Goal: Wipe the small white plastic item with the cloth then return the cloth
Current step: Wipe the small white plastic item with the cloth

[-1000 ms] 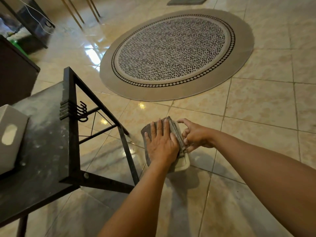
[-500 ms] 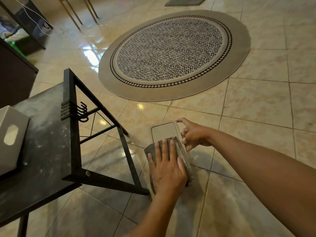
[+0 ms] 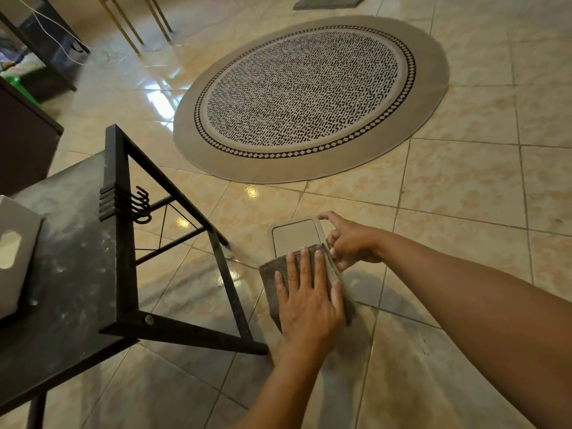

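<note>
While the dusty dark tabletop [image 3: 62,274] with its black metal frame [image 3: 173,328] fills the area well to the left of both hands, a pale box with an oval opening [image 3: 12,255] sits on it at the far left edge, and a cluster of black hooks [image 3: 140,207] hangs from the frame's rail. Just to the right of that frame, held over the glossy tiled floor [image 3: 464,196], the left hand [image 3: 309,301] lies flat, fingers spread and extended, pressing a grey cloth [image 3: 270,275] down onto the near part of the small white plastic item [image 3: 294,236]. That cloth sticks out past the left hand's fingertips and to its left side, covering the item's near half; only the far end of the item shows, a rounded-corner white panel with a raised rim, lying just beyond the left fingertips. Immediately right of it, the right hand [image 3: 353,243] grips the item's right edge, its fingers curled around the rim, with the index finger reaching along the far corner. Both hands are close together, the right one touching the item just beside the cloth. Well beyond both hands lies a round patterned rug [image 3: 309,97].
</note>
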Demonstrator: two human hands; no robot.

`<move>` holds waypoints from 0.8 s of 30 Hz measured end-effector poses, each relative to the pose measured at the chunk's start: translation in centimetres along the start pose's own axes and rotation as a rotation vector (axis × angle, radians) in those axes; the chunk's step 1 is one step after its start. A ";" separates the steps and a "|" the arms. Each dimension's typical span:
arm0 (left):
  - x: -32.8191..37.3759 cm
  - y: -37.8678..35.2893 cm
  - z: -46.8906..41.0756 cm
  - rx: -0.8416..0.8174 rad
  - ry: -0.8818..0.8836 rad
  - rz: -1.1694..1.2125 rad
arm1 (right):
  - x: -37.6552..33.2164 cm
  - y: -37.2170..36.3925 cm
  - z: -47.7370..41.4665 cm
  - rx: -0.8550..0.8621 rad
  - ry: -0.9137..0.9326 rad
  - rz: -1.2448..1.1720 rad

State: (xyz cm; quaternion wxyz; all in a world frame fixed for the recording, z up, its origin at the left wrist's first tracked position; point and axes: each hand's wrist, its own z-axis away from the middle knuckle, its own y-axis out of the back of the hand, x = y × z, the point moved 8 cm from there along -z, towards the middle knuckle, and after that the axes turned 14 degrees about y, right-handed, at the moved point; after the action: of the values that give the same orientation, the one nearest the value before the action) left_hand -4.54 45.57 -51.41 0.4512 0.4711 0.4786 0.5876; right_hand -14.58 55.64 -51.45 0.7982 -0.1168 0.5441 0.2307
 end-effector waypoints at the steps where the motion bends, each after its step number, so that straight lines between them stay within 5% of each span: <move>1: 0.0 0.1 -0.7 -0.007 0.027 0.003 | 0.0 -0.1 0.0 -0.002 0.003 0.010; 24: -2.3 1.1 -5.8 -0.065 0.067 0.037 | -0.7 -0.7 -0.2 -0.020 0.014 0.041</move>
State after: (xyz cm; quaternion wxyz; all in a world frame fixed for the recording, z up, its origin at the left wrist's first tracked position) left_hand -9.98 42.38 -51.11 0.4390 0.4451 0.4655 0.6264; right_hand -14.60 54.78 -50.92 0.7882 -0.1150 0.5497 0.2517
